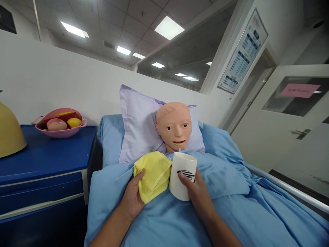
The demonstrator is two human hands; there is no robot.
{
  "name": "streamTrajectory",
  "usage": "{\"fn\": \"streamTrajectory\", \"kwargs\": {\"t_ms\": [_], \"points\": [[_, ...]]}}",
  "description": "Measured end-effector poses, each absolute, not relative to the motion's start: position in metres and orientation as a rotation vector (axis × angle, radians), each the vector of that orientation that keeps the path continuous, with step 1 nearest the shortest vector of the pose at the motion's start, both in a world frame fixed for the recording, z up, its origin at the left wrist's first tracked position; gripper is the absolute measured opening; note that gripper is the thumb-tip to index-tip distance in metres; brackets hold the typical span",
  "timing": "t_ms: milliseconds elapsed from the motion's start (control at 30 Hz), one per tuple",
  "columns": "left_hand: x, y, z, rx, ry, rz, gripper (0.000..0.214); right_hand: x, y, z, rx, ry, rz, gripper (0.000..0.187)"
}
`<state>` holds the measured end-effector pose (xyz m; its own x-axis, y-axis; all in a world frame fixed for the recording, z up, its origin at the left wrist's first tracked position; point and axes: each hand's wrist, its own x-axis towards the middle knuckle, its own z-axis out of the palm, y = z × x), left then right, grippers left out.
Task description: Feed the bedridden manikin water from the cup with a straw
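A folded yellow towel (153,175) is gripped by my left hand (133,196), its thumb lying over the front. My right hand (196,190) is wrapped round a white mug (181,190) with a black striped mark, held slightly tilted. The towel's right edge comes close to the mug's left side; I cannot tell whether they touch. A thin pale tip, perhaps a straw, shows above the mug's rim. Just beyond both hands lies a manikin (176,127), its head on a lilac pillow (140,127), mouth slightly parted. A blue quilt (226,175) covers its body.
On the left, a blue bedside cabinet (51,154) carries a pink basket (63,133) of fruit and a yellow dome-shaped object (10,130). A bed rail (288,187) runs along the right side. Farther right is a door (277,137) with a lever handle.
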<state>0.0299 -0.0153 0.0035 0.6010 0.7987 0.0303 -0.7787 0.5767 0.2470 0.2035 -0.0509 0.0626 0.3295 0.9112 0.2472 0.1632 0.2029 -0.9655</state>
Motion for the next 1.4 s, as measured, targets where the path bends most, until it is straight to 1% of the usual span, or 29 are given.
{"fn": "streamTrajectory", "kwargs": {"t_ms": [167,467,733,900,1167,1400], "points": [[0.030,-0.015,0.003,0.192,0.140,0.924,0.053,0.202,-0.051,0.064,-1.283,-1.160,0.724,0.066],[0.029,-0.015,0.002,0.265,0.071,0.920,0.051,0.203,-0.052,0.065,-1.292,-1.186,0.725,0.062],[0.030,-0.018,0.007,0.181,0.171,0.938,0.054,0.203,-0.051,0.063,-1.259,-1.166,0.708,0.062],[0.029,-0.019,0.008,0.143,0.190,0.947,0.055,0.204,-0.050,0.062,-1.272,-1.104,0.663,0.058],[0.029,-0.019,0.010,0.127,0.225,0.943,0.054,0.208,-0.050,0.058,-1.235,-1.017,0.731,0.058],[0.028,-0.019,0.011,0.138,0.262,0.950,0.053,0.224,-0.043,0.050,-1.148,-1.018,0.852,0.051]]}}
